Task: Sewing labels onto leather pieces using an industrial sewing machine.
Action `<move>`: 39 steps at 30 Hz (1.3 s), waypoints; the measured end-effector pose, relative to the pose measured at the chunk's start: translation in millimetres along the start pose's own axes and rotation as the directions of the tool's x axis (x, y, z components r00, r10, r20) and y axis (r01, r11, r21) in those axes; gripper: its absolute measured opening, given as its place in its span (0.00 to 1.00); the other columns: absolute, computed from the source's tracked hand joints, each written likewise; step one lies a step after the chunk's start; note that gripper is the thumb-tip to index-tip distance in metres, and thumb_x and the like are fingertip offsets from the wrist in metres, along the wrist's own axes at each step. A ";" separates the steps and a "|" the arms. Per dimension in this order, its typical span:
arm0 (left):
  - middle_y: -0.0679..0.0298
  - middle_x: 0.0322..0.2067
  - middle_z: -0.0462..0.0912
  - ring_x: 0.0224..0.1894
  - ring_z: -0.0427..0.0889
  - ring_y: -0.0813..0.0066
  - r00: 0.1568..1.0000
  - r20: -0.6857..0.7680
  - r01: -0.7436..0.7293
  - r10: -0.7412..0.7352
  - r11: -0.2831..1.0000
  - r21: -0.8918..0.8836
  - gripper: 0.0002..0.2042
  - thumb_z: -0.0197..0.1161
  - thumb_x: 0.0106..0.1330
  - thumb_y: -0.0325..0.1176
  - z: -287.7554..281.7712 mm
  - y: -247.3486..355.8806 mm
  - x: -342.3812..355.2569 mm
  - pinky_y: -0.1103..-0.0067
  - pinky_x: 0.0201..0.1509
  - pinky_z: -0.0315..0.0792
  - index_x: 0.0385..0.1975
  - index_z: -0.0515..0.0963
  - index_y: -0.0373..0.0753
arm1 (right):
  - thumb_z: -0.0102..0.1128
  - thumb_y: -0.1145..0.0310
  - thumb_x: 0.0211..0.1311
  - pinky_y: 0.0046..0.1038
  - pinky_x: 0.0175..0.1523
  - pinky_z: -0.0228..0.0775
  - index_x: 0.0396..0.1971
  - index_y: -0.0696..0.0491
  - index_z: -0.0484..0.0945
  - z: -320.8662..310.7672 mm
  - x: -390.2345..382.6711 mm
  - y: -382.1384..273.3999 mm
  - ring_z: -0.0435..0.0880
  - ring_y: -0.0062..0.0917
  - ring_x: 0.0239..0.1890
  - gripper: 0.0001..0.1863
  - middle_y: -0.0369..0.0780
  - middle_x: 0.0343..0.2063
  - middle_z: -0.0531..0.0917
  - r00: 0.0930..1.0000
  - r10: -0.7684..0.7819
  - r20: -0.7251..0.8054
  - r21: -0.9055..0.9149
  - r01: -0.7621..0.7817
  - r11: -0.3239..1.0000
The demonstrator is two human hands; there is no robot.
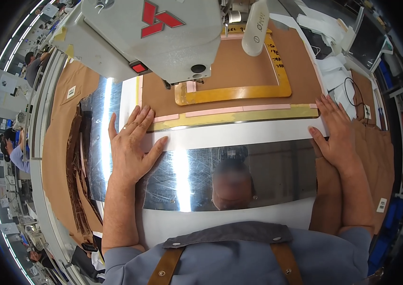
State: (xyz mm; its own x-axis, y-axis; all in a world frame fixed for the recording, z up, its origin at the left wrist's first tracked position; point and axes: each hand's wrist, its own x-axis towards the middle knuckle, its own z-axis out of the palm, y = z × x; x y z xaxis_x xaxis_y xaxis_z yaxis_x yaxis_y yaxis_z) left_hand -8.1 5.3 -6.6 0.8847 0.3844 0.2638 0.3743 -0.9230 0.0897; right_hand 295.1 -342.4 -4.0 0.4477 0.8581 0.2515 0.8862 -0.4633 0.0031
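My left hand [135, 142] lies flat at the front left corner of a white flat sheet [239, 134], fingers stretched and thumb apart. At the opposite front corner, my right hand [332, 130] rests the same way, fingertips by the sheet's right edge. Neither hand grips anything. On the sheet lies brown fabric [303, 71], bordered in front by a yellow strip [211, 118] with pink tape pieces [220, 113]. A yellow rectangular frame [232, 95] sits on the fabric beyond my hands. The sewing machine's grey head [173, 42] hides part of the fabric and frame.
A shiny metal plate [277, 173] spans the table before me. Brown fabric pieces pile up on the left [61, 156] and right [374, 175]. White cloth [337, 80] and a black cable lie at the far right. Other people work at the far left.
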 end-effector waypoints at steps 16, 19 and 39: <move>0.64 0.47 0.88 0.61 0.80 0.64 0.965 -0.262 -0.017 0.012 1.000 -0.016 0.06 0.64 0.66 0.33 12.7 -20.1 1.0 0.63 0.75 0.48 0.39 0.85 0.42 | 0.61 0.54 0.66 0.40 0.58 0.72 0.49 0.54 0.82 -28.5 2.6 66.3 0.82 0.39 0.54 0.20 0.45 0.48 0.85 0.963 0.157 -0.218 0.112 -0.135 0.984; 0.63 0.47 0.88 0.60 0.81 0.64 0.968 -0.249 0.000 -0.002 1.000 -0.008 0.07 0.63 0.68 0.33 15.7 -20.6 1.9 0.63 0.74 0.49 0.40 0.84 0.42 | 0.62 0.61 0.65 0.37 0.53 0.74 0.46 0.53 0.83 -39.1 16.6 143.2 0.83 0.40 0.47 0.15 0.45 0.41 0.86 0.858 0.495 -0.140 0.236 -0.456 0.858; 0.62 0.46 0.88 0.53 0.83 0.67 0.970 -0.236 0.035 -0.061 0.993 -0.111 0.05 0.62 0.67 0.30 17.4 -19.4 8.3 0.64 0.71 0.54 0.38 0.83 0.41 | 0.70 0.58 0.59 0.36 0.64 0.64 0.48 0.46 0.80 -10.6 39.7 246.5 0.76 0.34 0.58 0.19 0.35 0.47 0.82 0.842 0.459 0.284 -0.017 -0.474 0.880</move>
State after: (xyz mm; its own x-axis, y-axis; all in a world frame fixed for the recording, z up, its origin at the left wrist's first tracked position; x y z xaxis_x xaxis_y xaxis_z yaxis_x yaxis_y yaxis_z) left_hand -3.1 26.8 -22.9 0.7697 0.4245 0.4768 0.3724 -0.9052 0.2047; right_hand 530.1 -424.9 17.0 0.8176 0.5725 -0.0622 0.5656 -0.8186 -0.0996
